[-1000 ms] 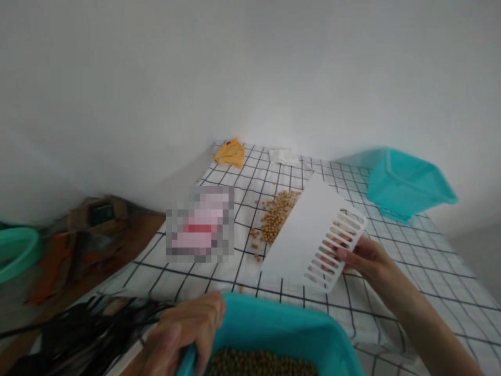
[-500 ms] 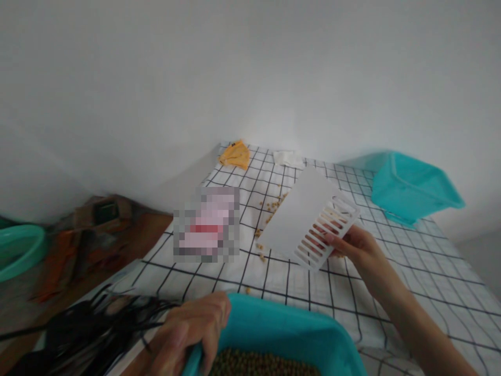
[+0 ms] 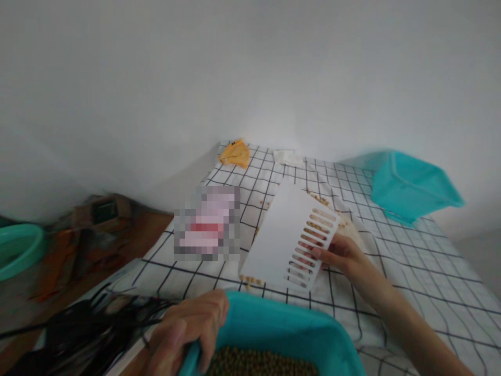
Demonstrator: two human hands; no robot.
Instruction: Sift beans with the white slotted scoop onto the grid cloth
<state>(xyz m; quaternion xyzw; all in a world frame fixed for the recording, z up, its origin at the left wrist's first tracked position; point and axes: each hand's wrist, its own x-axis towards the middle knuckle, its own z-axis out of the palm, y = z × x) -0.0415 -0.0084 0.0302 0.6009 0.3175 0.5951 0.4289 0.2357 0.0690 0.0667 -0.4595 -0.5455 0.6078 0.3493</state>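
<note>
My left hand [image 3: 191, 326] is closed round the left rim of a teal plastic bin [image 3: 282, 318]. Small round brownish pellets [image 3: 262, 363] lie in the bin. My right hand [image 3: 336, 253] grips a flat white plastic panel [image 3: 274, 235] by its slotted right side, thumb on top and fingers underneath. The panel is tilted over the checked cloth, its lower left corner beside some loose pellets [image 3: 250, 281]. More pellets [image 3: 321, 199] lie scattered beyond its right side, and some show through the slots.
A second teal bin [image 3: 415, 188] lies tipped at the right. On the checked cloth [image 3: 219, 269] are a blurred pinkish item [image 3: 207, 219], a yellow cloth-like piece [image 3: 235, 155] and a white packet [image 3: 287, 157]. Black cables [image 3: 97, 324] and a green basin [image 3: 19, 250] are at left.
My right hand has moved the white panel left and toward the near bin, with pellets now at its lower left corner. My left hand stays on the bin's rim.
</note>
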